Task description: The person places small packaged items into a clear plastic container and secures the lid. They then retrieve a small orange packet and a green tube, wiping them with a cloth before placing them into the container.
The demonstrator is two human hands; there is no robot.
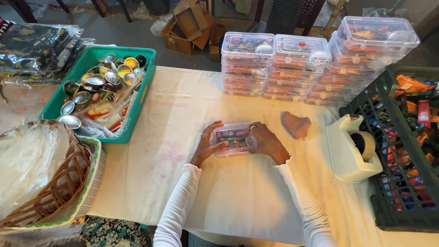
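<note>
A small clear plastic box with colourful packets inside lies flat on the white cloth-covered table. My left hand grips its left end, fingers curled over the lid. On the box's right end rests my right hand, fingers pressing on top of the lid. Both arms wear white sleeves.
Stacks of filled clear boxes stand at the back of the table. A green tray of small metal bowls and packets sits left, a wicker basket nearer left. A cream tape dispenser, a dark crate and a brown clay piece are at the right.
</note>
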